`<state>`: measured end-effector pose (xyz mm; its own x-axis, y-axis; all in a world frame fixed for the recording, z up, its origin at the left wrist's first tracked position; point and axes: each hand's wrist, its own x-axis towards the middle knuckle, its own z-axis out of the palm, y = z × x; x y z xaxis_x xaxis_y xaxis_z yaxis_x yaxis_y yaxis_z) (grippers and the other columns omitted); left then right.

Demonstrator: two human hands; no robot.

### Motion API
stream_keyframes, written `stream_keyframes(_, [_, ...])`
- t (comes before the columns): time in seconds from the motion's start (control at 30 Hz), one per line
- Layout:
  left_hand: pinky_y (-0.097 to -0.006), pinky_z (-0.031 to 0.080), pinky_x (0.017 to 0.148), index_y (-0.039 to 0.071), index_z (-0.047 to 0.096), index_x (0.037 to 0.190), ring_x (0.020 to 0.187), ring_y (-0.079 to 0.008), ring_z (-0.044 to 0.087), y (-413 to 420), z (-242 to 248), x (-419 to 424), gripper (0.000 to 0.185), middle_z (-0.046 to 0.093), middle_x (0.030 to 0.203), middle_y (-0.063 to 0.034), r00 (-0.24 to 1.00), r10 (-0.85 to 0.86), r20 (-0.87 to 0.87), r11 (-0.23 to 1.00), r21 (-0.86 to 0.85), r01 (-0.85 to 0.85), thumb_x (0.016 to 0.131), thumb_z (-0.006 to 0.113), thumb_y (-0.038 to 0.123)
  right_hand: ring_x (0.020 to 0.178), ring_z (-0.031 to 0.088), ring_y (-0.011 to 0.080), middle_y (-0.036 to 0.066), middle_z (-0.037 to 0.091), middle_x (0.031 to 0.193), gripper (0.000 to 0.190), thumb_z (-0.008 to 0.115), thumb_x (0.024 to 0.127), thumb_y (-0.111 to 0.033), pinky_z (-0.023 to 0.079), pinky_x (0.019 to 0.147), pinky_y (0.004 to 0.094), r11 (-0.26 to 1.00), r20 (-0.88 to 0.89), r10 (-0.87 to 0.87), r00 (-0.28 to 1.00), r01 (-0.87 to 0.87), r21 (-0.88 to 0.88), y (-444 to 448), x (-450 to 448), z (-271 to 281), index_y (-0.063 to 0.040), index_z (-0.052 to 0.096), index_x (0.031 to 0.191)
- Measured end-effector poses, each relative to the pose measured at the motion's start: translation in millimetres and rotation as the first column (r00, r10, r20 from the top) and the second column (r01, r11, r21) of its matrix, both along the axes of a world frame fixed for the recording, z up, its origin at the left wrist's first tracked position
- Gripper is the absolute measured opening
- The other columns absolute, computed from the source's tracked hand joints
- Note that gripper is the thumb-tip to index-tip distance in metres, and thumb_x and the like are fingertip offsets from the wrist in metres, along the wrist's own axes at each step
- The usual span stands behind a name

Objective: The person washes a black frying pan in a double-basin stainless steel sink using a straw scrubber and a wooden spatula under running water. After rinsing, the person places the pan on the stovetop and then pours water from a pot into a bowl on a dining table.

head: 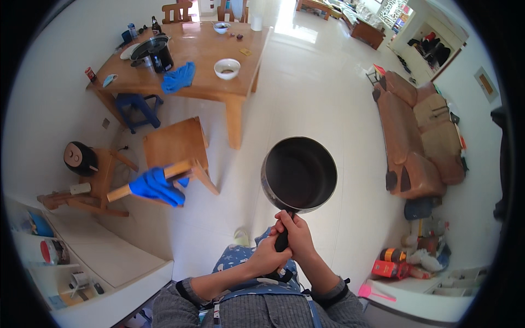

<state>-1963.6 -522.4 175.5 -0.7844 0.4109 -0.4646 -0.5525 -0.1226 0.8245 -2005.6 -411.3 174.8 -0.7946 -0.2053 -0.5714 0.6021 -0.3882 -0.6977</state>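
Note:
Out in front of my body I hold a deep dark saucepan by its black handle. My left hand wraps the rear part of the handle. Closer to the pan, my right hand grips the same handle, its thumb lying along the top. The pan's mouth faces up toward me, and its dark inside shows nothing I can make out. Below it is the pale tiled floor.
A wooden table at the upper left bears a white bowl, a blue cloth and a black pot. A wooden chair stands left of the pan. To the right is a brown sofa; shelf counters flank me.

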Motion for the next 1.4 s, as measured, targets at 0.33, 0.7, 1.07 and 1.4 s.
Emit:
stream_keyframes(0.33, [-0.0268,0.048,0.053,-0.004,0.048,0.104,0.057,-0.015,0.058,-27.1,-9.5,-266.5,0.028,0.057,0.072,-0.007,0.994,0.045,-0.104,0.994,-0.098,-0.055,0.086,0.058,0.015,0.061,0.056,0.0141,0.002,0.049,0.065,0.024,0.055,0.095,-0.022,0.049,0.062,0.0286,0.961,-0.156,0.254,0.955,-0.231,0.15,-30.7,-289.5,-8.3,0.001,0.054,0.09])
stream_keyframes(0.7, [-0.0234,0.048,0.059,0.002,0.055,0.108,0.064,-0.0113,0.058,-134.4,-43.5,-397.2,0.032,0.062,0.082,-0.0079,0.877,0.471,0.094,0.882,-0.028,-0.47,0.092,0.062,0.027,0.049,0.049,0.0107,0.0,0.045,0.063,0.021,0.052,0.095,-0.021,0.048,0.049,0.029,0.848,-0.075,0.49,0.869,-0.455,0.273,-77.6,-513.0,-18.1,0.0,0.051,0.094])
stream_keyframes(1.07, [-0.0233,0.048,0.061,0.0,0.057,0.1,0.067,-0.0113,0.058,-228.7,-79.7,-457.6,0.019,0.062,0.077,-0.0069,0.779,0.626,0.027,0.768,-0.194,-0.61,0.093,0.058,0.017,0.043,0.045,0.0101,0.0,0.043,0.06,0.021,0.052,0.095,-0.02,0.04,0.042,0.0265,0.796,-0.03,0.482,0.876,-0.423,0.432,-122.5,-604.8,-38.0,0.001,0.051,0.091])
stream_keyframes(1.4, [-0.0238,0.048,0.063,0.0,0.057,0.102,0.068,-0.0116,0.058,-237.6,-93.3,-489.9,0.02,0.062,0.078,-0.0072,0.742,0.667,0.068,0.74,-0.171,-0.65,0.092,0.059,0.016,0.043,0.044,0.0092,0.0,0.044,0.059,0.021,0.051,0.096,-0.019,0.038,0.041,0.025,0.705,-0.052,0.539,0.84,-0.417,0.573,-133.2,-634.1,-48.8,0.001,0.053,0.089])
